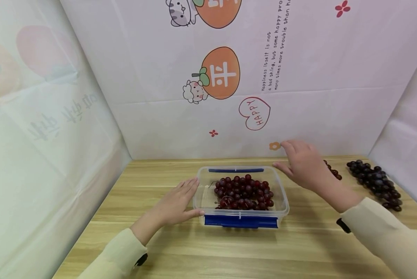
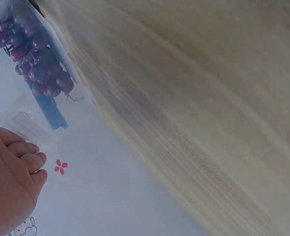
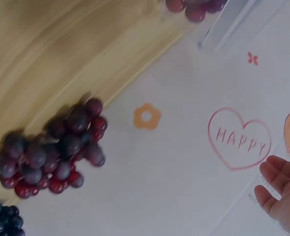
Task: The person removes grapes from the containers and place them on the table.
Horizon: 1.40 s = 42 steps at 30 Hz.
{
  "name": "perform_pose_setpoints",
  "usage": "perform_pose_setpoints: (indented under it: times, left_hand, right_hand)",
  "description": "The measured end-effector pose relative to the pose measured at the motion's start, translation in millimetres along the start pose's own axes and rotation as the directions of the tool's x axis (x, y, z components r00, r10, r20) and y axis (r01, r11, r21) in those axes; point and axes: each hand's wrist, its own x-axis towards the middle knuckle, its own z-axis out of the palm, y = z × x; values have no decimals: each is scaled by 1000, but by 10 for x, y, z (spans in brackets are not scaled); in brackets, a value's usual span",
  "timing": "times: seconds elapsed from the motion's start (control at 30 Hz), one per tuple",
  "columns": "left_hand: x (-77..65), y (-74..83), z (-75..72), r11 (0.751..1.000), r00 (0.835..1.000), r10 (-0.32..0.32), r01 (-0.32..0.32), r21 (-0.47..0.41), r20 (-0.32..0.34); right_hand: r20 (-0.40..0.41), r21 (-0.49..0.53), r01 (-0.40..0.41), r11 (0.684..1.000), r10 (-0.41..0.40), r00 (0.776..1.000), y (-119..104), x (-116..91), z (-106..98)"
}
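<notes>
On the wooden table sits a clear plastic box (image 1: 281, 193) with blue clips, no lid on top, holding a bunch of dark red grapes (image 1: 244, 192). My left hand (image 1: 175, 203) touches the box's left wall with straight fingers, thumb near the front corner. In the left wrist view the left hand (image 2: 12, 177) is by the box's clear side. Raised above the table, just right of the box, is my right hand (image 1: 304, 164), fingers loosely spread and holding nothing. The right wrist view shows part of the right hand (image 3: 282, 191), also with nothing in it.
Behind the right forearm lies another bunch of red grapes (image 3: 56, 152), mostly hidden in the head view. Farther right is a bunch of black grapes (image 1: 375, 182). A printed white sheet (image 1: 152, 128) stands along the table's back edge, and more white sheeting hangs at both sides.
</notes>
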Motion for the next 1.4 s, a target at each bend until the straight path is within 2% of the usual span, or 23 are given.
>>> perform_pose_setpoints:
  times: [0.17,0.4,0.63,0.9,1.07,1.2,1.4]
  left_hand:
    - [5,-1,1,1000,1000,2,-2,3,-1]
    - [1,1,-11,1000,1000,5,-5,-8,0]
    - [-5,3,-14,1000,1000,-2,2,-12,6]
    - [-11,5,-15,1000,1000,-6,6,-13,2]
    - [-14,5,-13,1000,1000,-9,9,-11,7]
    - [-17,6,-10,1000,1000,-9,9,-13,3]
    - [-17,11,-21,1000,1000,-6,6,-11,3]
  right_hand:
    - [40,62,26,998,-28,999,-168,41,61]
    - [56,73,132,989,-136,989,-407,94,121]
    - [121,104,161,981,-174,977,-616,132,147]
    - [283,119,122,985,-152,947,-781,157,219]
    - [309,179,108,978,-160,938,-855,160,276]
    - [341,179,115,977,-172,924,-907,171,295]
    - [461,275,44,960,-172,871,-980,180,296]
